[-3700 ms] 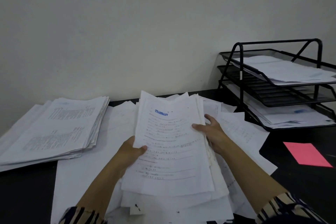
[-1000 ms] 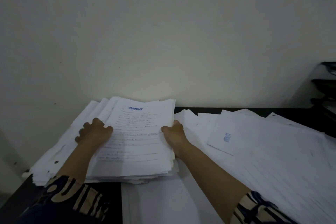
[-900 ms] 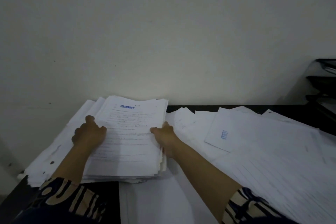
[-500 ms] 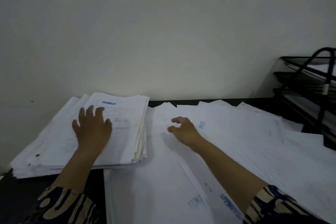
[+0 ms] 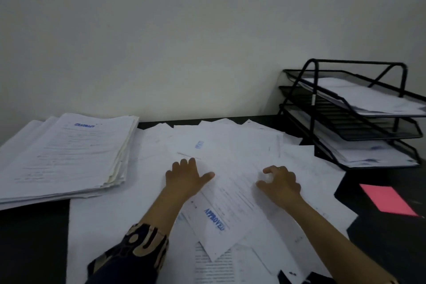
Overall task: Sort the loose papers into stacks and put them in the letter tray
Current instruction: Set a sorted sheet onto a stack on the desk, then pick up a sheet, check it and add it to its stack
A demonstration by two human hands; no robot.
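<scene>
A thick stack of sorted papers (image 5: 69,157) with a blue stamp on top lies at the left of the dark table. Loose white sheets (image 5: 232,152), some stamped APPROVED in blue, cover the middle. My left hand (image 5: 184,176) rests flat on them with its fingers spread. A little to the right, my right hand (image 5: 280,182) sits on the same sheets with fingers curled and apart, holding nothing. The black wire letter tray (image 5: 311,99) stands at the right, with papers in its top and bottom tiers.
A pink sheet (image 5: 388,199) lies on the dark table (image 5: 32,242) at the right, in front of the tray. A plain white wall runs behind the table. The tray's middle tier looks dark, with no paper showing.
Both hands let go of the stamped stack after laying it on the left pile. They moved right onto the loose sheets in the middle, and my view swung right toward the tray.
</scene>
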